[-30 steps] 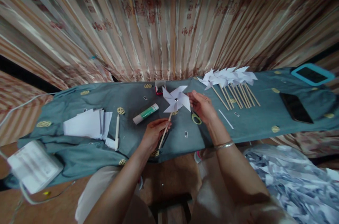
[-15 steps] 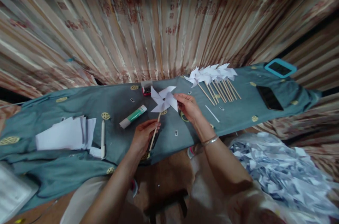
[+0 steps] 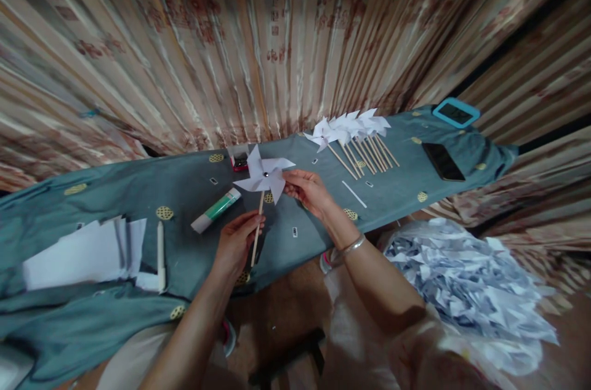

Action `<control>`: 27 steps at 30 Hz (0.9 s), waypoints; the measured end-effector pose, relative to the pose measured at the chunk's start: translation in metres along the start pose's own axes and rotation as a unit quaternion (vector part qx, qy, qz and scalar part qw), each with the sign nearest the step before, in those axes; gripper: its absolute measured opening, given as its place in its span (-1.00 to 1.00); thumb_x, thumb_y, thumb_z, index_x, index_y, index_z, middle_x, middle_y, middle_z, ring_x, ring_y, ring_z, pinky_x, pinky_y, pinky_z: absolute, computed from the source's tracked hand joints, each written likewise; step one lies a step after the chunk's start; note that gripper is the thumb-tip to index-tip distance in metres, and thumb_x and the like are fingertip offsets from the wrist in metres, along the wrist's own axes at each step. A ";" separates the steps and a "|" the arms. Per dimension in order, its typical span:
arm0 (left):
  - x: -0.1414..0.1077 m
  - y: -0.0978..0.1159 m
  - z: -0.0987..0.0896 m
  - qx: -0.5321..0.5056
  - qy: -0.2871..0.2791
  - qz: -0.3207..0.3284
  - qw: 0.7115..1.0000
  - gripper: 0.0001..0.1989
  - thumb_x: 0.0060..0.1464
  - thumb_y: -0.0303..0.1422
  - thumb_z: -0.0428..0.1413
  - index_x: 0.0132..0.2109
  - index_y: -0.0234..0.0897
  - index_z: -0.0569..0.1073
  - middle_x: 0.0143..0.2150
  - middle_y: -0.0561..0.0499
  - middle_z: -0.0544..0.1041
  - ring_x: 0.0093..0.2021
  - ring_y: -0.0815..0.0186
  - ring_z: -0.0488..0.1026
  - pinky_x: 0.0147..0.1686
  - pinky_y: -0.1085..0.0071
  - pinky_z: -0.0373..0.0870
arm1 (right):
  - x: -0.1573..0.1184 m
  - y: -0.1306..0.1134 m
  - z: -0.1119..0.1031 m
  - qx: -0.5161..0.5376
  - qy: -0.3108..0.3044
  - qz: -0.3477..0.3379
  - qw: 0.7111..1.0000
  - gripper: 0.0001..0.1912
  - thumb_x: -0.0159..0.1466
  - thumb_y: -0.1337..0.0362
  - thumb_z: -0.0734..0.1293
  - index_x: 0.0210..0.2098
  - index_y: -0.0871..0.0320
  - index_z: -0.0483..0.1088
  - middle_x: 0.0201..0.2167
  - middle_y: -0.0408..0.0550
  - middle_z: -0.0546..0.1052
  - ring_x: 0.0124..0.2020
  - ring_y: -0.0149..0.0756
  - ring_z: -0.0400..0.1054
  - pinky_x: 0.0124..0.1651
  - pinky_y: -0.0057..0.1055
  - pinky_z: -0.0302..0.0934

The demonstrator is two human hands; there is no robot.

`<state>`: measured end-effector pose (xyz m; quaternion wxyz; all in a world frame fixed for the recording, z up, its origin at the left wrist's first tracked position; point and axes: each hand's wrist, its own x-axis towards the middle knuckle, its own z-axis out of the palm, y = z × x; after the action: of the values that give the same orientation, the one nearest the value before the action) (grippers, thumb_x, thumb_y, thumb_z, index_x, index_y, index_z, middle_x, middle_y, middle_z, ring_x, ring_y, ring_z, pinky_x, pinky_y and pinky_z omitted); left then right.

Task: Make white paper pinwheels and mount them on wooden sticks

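Observation:
A white paper pinwheel [image 3: 265, 175] with a dark round pin at its centre stands in front of me on a thin wooden stick [image 3: 256, 236]. My left hand [image 3: 237, 240] is closed around that stick, thumb and fingers pinching it below the blades. At the pinwheel's right side, my right hand [image 3: 309, 191] has its fingertips drawn together on the edge of a blade. Behind the blades sits a small red box [image 3: 239, 162] of dark pins with a clear lid. A green and white glue stick [image 3: 217, 210] lies left of the pinwheel.
Finished pinwheels [image 3: 353, 128] lie in a row at the back right, near a white strip [image 3: 354, 194], a black phone [image 3: 443, 161] and a blue-framed device [image 3: 456, 112]. Stacked paper [image 3: 83, 254] and a white pen [image 3: 161, 258] are left. A bag of paper pieces [image 3: 466, 279] stands at lower right.
The pinwheel's blades have turned on the stick, and my right fingers have stayed at their edge. My left hand keeps its hold. The whole view has shifted, moving the table's things leftward.

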<state>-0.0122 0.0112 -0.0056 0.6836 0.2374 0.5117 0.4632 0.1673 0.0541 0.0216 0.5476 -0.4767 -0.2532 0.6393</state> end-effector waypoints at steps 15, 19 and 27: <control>-0.002 -0.005 -0.001 -0.028 -0.017 0.002 0.999 -0.62 -0.47 -0.30 0.45 -0.38 -0.34 0.61 -0.47 -0.01 0.59 -0.48 0.42 0.45 -0.43 0.49 0.34 | -0.006 0.006 -0.001 -0.022 -0.001 0.012 1.000 -0.74 -0.16 0.26 0.61 -0.51 0.16 0.52 -0.64 -0.21 0.50 -0.62 -0.52 0.34 -0.53 -0.58 0.28; -0.001 -0.007 -0.002 -0.039 -0.021 0.005 0.999 -0.64 -0.45 -0.31 0.45 -0.38 -0.34 0.62 -0.46 -0.01 0.59 -0.47 0.42 0.45 -0.40 0.49 0.35 | -0.007 0.008 -0.001 -0.024 0.003 0.018 1.000 -0.76 -0.12 0.27 0.60 -0.49 0.16 0.54 -0.65 -0.20 0.50 -0.63 -0.53 0.33 -0.57 -0.62 0.28; -0.002 -0.009 -0.002 -0.043 -0.028 0.006 0.999 -0.63 -0.45 -0.29 0.45 -0.38 -0.33 0.63 -0.45 -0.02 0.61 -0.46 0.41 0.44 -0.37 0.47 0.37 | -0.010 0.010 0.002 -0.032 0.000 0.035 0.999 -0.77 -0.08 0.27 0.60 -0.49 0.16 0.53 -0.63 -0.18 0.52 -0.62 -0.52 0.36 -0.54 -0.62 0.33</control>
<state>-0.0103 0.0054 -0.0125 0.7048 0.2235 0.4704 0.4818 0.1610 0.0425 0.0173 0.5098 -0.5023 -0.2567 0.6496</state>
